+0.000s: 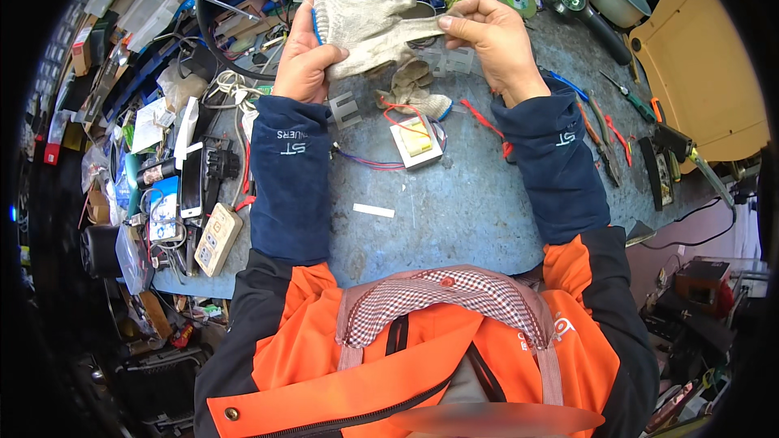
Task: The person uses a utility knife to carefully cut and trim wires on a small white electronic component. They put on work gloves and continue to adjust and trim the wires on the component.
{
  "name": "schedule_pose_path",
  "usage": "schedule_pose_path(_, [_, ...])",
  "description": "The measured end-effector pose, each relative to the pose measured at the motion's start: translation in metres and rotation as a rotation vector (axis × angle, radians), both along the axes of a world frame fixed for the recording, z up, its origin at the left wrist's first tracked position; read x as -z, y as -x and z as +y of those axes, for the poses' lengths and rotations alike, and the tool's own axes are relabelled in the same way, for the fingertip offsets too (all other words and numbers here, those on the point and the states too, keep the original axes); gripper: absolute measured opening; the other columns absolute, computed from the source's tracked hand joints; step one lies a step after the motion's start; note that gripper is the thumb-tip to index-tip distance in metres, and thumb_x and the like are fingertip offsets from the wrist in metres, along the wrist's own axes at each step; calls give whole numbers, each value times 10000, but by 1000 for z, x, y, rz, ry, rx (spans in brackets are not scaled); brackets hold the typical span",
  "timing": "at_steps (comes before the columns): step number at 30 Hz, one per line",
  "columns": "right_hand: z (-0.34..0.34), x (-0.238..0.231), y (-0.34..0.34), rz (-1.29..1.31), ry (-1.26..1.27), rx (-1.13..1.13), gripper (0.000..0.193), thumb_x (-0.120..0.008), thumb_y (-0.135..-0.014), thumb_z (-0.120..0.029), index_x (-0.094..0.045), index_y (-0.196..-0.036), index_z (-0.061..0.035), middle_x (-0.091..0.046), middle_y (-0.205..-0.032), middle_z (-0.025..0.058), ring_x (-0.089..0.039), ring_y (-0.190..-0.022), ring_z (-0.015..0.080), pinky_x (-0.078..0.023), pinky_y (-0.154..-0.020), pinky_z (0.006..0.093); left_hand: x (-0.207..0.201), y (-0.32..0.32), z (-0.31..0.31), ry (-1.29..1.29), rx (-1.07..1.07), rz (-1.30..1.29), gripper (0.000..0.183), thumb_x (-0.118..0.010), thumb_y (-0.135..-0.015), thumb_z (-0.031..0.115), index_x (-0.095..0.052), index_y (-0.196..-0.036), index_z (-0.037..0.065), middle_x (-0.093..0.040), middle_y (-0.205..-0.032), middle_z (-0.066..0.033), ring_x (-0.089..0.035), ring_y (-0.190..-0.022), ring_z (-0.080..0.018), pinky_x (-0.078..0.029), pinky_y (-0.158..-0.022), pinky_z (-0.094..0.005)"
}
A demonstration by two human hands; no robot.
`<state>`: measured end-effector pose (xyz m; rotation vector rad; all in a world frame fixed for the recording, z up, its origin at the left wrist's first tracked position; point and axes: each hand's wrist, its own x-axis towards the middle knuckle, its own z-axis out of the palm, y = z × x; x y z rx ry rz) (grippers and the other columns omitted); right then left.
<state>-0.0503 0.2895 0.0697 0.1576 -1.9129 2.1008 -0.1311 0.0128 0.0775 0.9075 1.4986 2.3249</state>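
A whitish knitted work glove (369,31) is stretched between my two hands above the far part of the bench. My left hand (304,61) grips its ribbed cuff, which has a blue edge. With thumb and forefinger, my right hand (493,39) pinches the tip of one glove finger and pulls it out to the right. Below the glove lies a second, dirtier glove (412,88), crumpled on the bench. Just nearer to me sits a small transformer (417,143) with a yellow winding, a white base and red and blue wires.
The blue-grey bench (454,227) carries a white strip (373,211). A power strip (217,239), a phone (191,182) and heaped parts crowd the left. On the right lie pliers (604,146), a screwdriver (629,97) and a tan plastic chair (702,57).
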Motion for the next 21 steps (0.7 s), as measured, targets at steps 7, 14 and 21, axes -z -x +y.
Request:
schedule_pose_path(7, [-25, 1, -9, -103, 286, -225, 293, -679, -1066, -209, -721, -1271, -3, -763, -1240, 90, -722, -1173, 201, -612, -965, 396, -6, -8, 2, -109, 111, -51, 1014, -577, -764, -187, -322, -1714, 63, -631, -1535, -157, -646, -1400, -311, -507, -1192, -438])
schedule_pose_path(14, [-44, 4, -8, 70, 142, -153, 225, -814, -973, -102, -758, -1170, -8, -784, -1009, 39, -725, -861, 99, -587, -768, 267, 5, -9, 13, 60, 42, -9, 798, -798, -910, -15, -435, -1620, -3, -685, -1427, -133, -695, -1281, -225, -558, -1104, -375])
schedule_pose_path(21, [-49, 6, -11, 16, 120, -114, 139, -764, -1019, -80, -768, -1146, -25, -779, -1023, 23, -715, -885, 89, -569, -779, 259, -5, -19, 19, 96, -14, -56, 653, -761, -889, -84, -522, -1494, -22, -717, -1331, -118, -728, -1187, -219, -582, -1055, -368])
